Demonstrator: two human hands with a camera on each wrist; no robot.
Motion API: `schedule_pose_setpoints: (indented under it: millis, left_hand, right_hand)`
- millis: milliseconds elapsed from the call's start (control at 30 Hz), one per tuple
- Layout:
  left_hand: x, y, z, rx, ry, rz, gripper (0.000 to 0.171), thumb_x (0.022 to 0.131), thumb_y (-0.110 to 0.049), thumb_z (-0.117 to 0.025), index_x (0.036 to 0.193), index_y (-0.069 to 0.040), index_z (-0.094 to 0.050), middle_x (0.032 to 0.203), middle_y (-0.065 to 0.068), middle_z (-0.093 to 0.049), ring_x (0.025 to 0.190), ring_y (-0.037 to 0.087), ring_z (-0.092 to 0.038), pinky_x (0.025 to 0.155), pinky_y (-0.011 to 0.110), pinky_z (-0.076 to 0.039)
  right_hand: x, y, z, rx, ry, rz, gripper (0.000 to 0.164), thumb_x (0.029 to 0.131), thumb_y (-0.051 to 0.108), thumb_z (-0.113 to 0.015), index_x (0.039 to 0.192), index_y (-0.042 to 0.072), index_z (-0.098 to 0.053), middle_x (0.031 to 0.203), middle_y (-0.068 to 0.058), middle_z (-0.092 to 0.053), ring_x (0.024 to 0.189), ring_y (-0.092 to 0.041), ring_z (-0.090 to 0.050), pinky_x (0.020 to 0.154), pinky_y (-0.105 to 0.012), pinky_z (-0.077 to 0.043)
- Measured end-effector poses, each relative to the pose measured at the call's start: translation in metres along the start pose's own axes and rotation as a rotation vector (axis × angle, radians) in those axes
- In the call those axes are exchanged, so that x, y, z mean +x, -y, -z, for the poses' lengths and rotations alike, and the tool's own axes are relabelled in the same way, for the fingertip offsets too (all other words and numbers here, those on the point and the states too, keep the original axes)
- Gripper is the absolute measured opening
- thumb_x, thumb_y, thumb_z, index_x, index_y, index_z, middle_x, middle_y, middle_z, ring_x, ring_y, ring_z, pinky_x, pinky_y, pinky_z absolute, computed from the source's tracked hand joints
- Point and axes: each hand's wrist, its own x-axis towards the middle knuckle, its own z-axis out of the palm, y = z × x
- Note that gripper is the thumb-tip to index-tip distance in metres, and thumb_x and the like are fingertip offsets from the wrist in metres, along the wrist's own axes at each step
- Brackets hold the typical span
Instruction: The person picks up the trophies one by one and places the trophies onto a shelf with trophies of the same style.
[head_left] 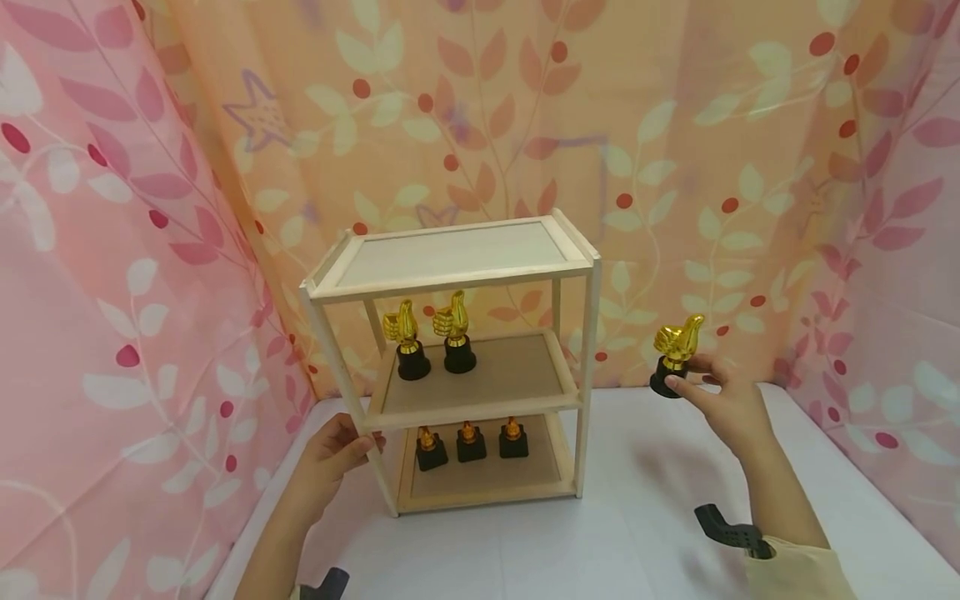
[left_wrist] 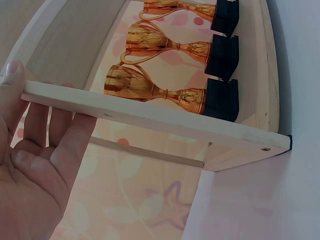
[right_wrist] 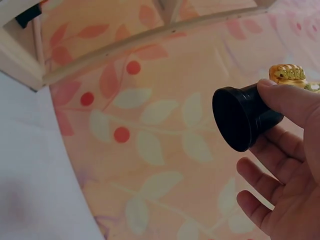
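Note:
My right hand [head_left: 731, 408] pinches a gold thumbs-up trophy [head_left: 677, 340] by its round black base [right_wrist: 235, 120], held upright in the air to the right of the rack. A three-tier pale wooden shelf rack [head_left: 468, 410] stands on the table. My left hand [head_left: 326, 462] grips its front left post [left_wrist: 150, 117] below the middle shelf, thumb on one side and fingers behind. Two more thumbs-up trophies [head_left: 406, 333] stand side by side on the left half of the middle shelf. On the bottom shelf, three gold cup trophies [left_wrist: 132, 85] with black square bases stand in a row.
A white cloth covers the table [head_left: 517, 550]. Patterned orange curtain [head_left: 675, 208] hangs close behind the rack, with pink curtains [head_left: 97, 333] on both sides. The rack's top shelf [head_left: 457, 254] is a flat panel in a wooden frame.

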Motion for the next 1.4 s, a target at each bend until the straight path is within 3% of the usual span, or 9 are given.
schedule_pose_setpoints:
  millis: [167, 400, 767, 867, 1100, 1233, 1400]
  left_hand:
    - [0.000, 0.000, 0.001, 0.011, -0.004, -0.004, 0.018, 0.102, -0.006, -0.061, 0.116, 0.002, -0.052, 0.105, 0.004, -0.072, 0.104, 0.023, -0.073, 0.090, 0.029, -0.059]
    - [0.001, 0.000, 0.000, 0.010, -0.002, -0.005, 0.020, 0.102, -0.006, -0.061, 0.117, 0.003, -0.051, 0.105, 0.006, -0.071, 0.103, 0.019, -0.074, 0.090, 0.028, -0.059]
    - [0.000, -0.001, 0.000, 0.012, -0.006, 0.011, 0.022, 0.102, -0.008, -0.062, 0.117, 0.004, -0.051, 0.106, 0.007, -0.071, 0.105, 0.027, -0.073, 0.090, 0.029, -0.059]
    - [0.000, -0.001, 0.000, 0.008, -0.007, 0.009, 0.022, 0.102, -0.008, -0.062, 0.117, 0.004, -0.051, 0.106, 0.008, -0.071, 0.104, 0.023, -0.074, 0.090, 0.028, -0.059]
    - [0.000, 0.000, 0.000, 0.010, 0.003, 0.010, 0.022, 0.103, -0.008, -0.061, 0.119, 0.003, -0.051, 0.106, 0.007, -0.072, 0.103, 0.017, -0.074, 0.090, 0.028, -0.059]
    - [0.001, 0.000, 0.001, 0.016, 0.001, 0.007, 0.023, 0.103, -0.008, -0.061, 0.119, 0.004, -0.051, 0.106, 0.007, -0.072, 0.104, 0.023, -0.074, 0.089, 0.029, -0.059]
    - [0.000, 0.000, 0.001, 0.019, -0.004, 0.011, 0.022, 0.102, -0.008, -0.062, 0.118, 0.004, -0.051, 0.105, 0.007, -0.072, 0.105, 0.030, -0.073, 0.089, 0.029, -0.060]
  right_hand:
    - [-0.006, 0.016, 0.006, 0.018, 0.008, -0.018, 0.064, 0.094, 0.055, -0.069, 0.138, 0.011, -0.058, 0.137, -0.023, -0.060, 0.128, -0.048, -0.049, 0.084, -0.066, -0.047]
    - [-0.014, 0.036, 0.012, 0.056, 0.012, -0.033, 0.064, 0.095, 0.052, -0.068, 0.142, 0.010, -0.057, 0.141, -0.024, -0.054, 0.134, -0.049, -0.043, 0.089, -0.078, -0.039]
    - [-0.022, 0.054, 0.017, 0.107, -0.004, 0.012, 0.059, 0.095, 0.044, -0.073, 0.138, 0.006, -0.059, 0.139, -0.025, -0.056, 0.134, -0.047, -0.043, 0.093, -0.085, -0.030]
    - [-0.025, 0.058, 0.018, 0.117, -0.014, 0.032, 0.057, 0.094, 0.042, -0.074, 0.136, 0.006, -0.060, 0.136, -0.024, -0.058, 0.133, -0.046, -0.044, 0.094, -0.087, -0.028]
    - [-0.034, 0.069, 0.020, 0.125, -0.055, 0.088, 0.047, 0.092, 0.036, -0.078, 0.128, 0.009, -0.065, 0.122, -0.012, -0.064, 0.120, -0.022, -0.048, 0.096, -0.083, -0.030]
    - [-0.038, 0.074, 0.020, 0.145, -0.064, 0.119, 0.044, 0.091, 0.033, -0.079, 0.126, 0.009, -0.066, 0.115, 0.000, -0.065, 0.115, -0.008, -0.047, 0.097, -0.084, -0.028]
    - [-0.043, 0.083, 0.019, 0.190, -0.067, 0.171, 0.041, 0.090, 0.024, -0.082, 0.125, 0.008, -0.068, 0.108, 0.014, -0.065, 0.112, 0.001, -0.049, 0.103, -0.080, -0.028]
